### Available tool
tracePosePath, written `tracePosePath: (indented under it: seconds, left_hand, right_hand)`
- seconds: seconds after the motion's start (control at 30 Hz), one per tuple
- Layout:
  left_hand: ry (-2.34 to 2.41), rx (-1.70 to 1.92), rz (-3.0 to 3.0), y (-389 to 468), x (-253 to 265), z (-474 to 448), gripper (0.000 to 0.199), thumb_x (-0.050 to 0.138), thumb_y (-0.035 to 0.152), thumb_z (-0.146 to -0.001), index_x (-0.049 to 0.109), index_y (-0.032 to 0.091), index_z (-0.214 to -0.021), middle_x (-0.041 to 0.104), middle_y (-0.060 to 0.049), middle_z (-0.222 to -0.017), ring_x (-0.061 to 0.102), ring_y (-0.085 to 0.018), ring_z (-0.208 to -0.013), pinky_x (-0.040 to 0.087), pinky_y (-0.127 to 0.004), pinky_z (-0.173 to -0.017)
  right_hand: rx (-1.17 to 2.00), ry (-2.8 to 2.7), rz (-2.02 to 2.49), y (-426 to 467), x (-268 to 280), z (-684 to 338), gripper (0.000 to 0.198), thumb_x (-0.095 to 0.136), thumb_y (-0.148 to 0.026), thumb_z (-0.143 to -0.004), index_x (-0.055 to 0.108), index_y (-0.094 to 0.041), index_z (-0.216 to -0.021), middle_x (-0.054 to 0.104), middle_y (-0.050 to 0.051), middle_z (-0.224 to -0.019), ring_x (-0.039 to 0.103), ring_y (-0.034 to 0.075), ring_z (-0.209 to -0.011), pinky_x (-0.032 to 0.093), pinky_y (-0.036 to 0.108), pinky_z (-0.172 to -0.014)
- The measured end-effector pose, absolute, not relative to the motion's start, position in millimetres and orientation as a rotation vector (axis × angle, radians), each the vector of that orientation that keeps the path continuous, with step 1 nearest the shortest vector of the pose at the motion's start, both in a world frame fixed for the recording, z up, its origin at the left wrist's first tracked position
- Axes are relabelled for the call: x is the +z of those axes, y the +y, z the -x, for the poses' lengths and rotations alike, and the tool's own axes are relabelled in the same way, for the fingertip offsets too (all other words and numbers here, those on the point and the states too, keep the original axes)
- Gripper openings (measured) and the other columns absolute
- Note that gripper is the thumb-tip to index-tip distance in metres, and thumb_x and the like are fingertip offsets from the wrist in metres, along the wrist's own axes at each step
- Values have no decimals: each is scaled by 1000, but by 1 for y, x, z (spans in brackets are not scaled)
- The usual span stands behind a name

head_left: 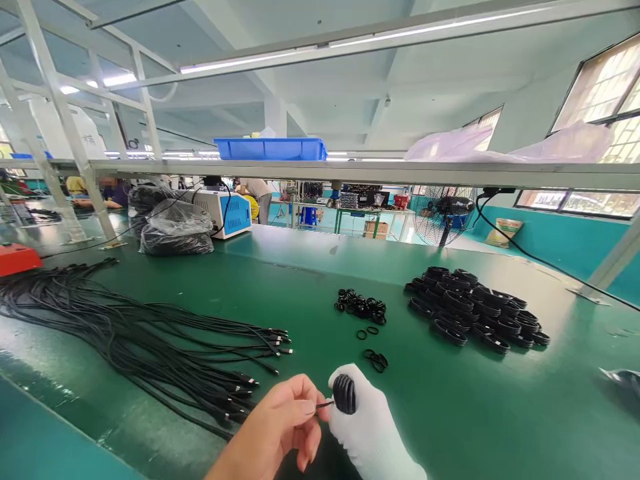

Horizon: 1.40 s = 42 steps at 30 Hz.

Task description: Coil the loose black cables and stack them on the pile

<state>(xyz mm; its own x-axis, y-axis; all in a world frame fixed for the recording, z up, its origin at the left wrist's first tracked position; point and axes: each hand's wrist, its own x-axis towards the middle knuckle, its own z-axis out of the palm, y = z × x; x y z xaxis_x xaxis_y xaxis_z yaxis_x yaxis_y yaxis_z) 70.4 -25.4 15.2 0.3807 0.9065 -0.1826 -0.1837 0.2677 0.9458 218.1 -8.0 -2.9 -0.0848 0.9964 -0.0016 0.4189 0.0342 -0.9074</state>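
Observation:
My right hand, in a white knit glove, is closed around a coiled black cable. Its stacked loops show between thumb and fingers. Bare, my left hand pinches a thin black strand that runs to the coil; whether it is the cable's end or a stretched ring I cannot tell. Just beyond the hands lie a few loose black rings and a small pile of similar rings. On the left, long black cables are spread out, their plug ends pointing towards the middle.
A heap of coiled cables lies on the green table to the right. Further back are a plastic-wrapped bundle, a blue-and-white machine and a fan. Overhead, a shelf bears a blue tray.

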Motion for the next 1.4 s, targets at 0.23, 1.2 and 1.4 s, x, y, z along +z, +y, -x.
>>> tracePosePath:
  seconds: [0.23,1.2,1.4]
  left_hand:
    - [1405,395,-1862,-14,29,-54,8,51,19,-68,58,22,-65,63,4,-65,51,-14,-65,31,-23,-59]
    - [1216,415,-1620,12,28,-47,23,49,35,-79,64,18,-82,70,0,-83,59,-18,-80,39,-24,-67]
    - [1558,626,-2044,-37,23,-80,23,43,22,-80,64,22,-72,64,-2,-72,55,-18,-72,36,-25,-61]
  right_hand:
    - [1133,-1613,1403,-9,0,-217,15,48,-14,-58,43,-21,-69,38,-7,-53,33,9,-52,31,23,-48]
    - [1973,-1406,1221,-6,10,-226,39,50,-10,-52,45,-19,-90,45,-10,-49,35,6,-35,23,19,-35]
    - [1852,-1302,1151,-2,10,-232,37,47,-4,-46,37,-22,-78,35,-13,-49,31,4,-34,21,19,-34]
